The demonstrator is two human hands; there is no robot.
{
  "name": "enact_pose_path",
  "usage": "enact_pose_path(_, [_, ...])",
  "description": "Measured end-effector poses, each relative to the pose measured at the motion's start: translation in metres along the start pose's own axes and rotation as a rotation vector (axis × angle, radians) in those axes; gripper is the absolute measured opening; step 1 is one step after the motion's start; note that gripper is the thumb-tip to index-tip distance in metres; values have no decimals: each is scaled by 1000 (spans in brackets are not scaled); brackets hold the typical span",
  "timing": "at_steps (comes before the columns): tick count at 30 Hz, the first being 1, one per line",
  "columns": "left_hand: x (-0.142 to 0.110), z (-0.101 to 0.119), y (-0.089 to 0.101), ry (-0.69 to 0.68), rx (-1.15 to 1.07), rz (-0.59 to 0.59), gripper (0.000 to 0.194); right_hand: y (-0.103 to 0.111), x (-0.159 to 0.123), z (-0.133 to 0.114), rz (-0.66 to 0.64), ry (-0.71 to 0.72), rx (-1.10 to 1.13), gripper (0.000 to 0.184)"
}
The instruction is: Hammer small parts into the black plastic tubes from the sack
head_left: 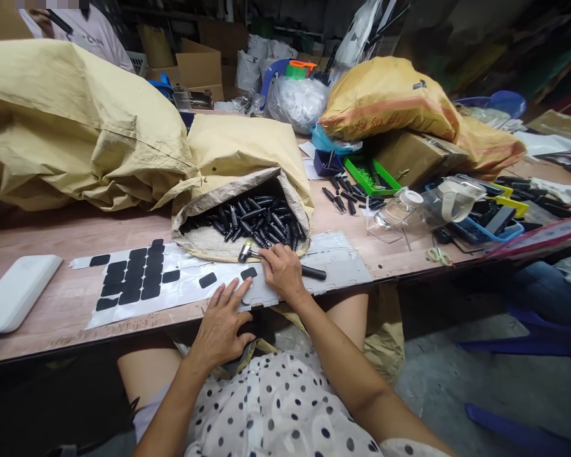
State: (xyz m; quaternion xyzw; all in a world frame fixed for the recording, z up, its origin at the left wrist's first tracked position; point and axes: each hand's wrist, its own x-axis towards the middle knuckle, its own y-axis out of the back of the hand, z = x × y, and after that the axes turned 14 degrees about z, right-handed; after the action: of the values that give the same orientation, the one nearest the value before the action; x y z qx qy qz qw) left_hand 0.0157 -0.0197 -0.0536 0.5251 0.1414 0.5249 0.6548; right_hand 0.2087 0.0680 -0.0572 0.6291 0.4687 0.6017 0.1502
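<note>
A person sits at the middle of a wood-toned table's (23, 231) near edge, both hands in view. The right hand (282, 271) is closed over the shaft of a small hammer (314, 273), which lies low over the table near that edge. Its head points left, toward the mouth of an open sack (247, 143) filled with black pieces (261, 219); its black grip sticks out to the right, above a grey sheet (345, 260).

The left hand (223, 325) holds nothing visible. Its fingers are spread, the tips by the near edge beside a single dark pad (249, 273). More such pads sit in rows on a white sheet (184, 295) reaching left along the edge.

The hammer looks stiff and head-heavy; the black grip seems the surest place to hold. The pads look thin, light and flexible, probably best lifted by a corner.
</note>
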Motion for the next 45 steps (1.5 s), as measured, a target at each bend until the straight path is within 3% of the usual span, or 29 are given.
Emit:
enact_pose_path(4, [1, -1, 7, 38, -97, -3, 16, 1, 0, -1, -7, 2, -11, 24])
enact_pose_path(7, [14, -7, 17, 153, -280, 48, 10, 1, 1, -3, -9, 4, -21, 23])
enact_pose_path(10, [46, -17, 25, 399, -401, 259, 22, 0, 2, -5, -5, -2, -29, 22])
enact_pose_path(12, [78, -25, 27, 579, -383, 435, 29, 0, 2, -6, -1, -7, -31, 21])
enact_pose_path(14, [113, -34, 25, 717, -324, 519, 32, -1, 2, -5, 3, -6, -29, 20])
enact_pose_path(18, [167, -44, 18, 923, -74, 447, 29, -3, 3, -4, 10, -2, -8, 20])
enact_pose_path(22, [187, -42, 14, 947, 82, 389, 28, -3, 3, -2, 6, -5, 11, 20])
enact_pose_path(27, [173, -45, 23, 937, 25, 411, 27, -3, 4, -2, -2, -21, 9, 21])
enact_pose_path(31, [127, -55, 40, 846, -198, 441, 37, -2, 5, -3, -9, -33, 4, 20])
enact_pose_path(36, [64, -64, 55, 611, -284, 220, 34, -2, 4, -3, -18, -47, 2, 22])
enact_pose_path(39, [49, -65, 50, 482, -246, 116, 24, -2, 4, -2, -26, -45, -11, 22])
enact_pose_path(45, [57, -61, 19, 411, -201, 170, 22, -2, 5, 2, -16, -25, 4, 25])
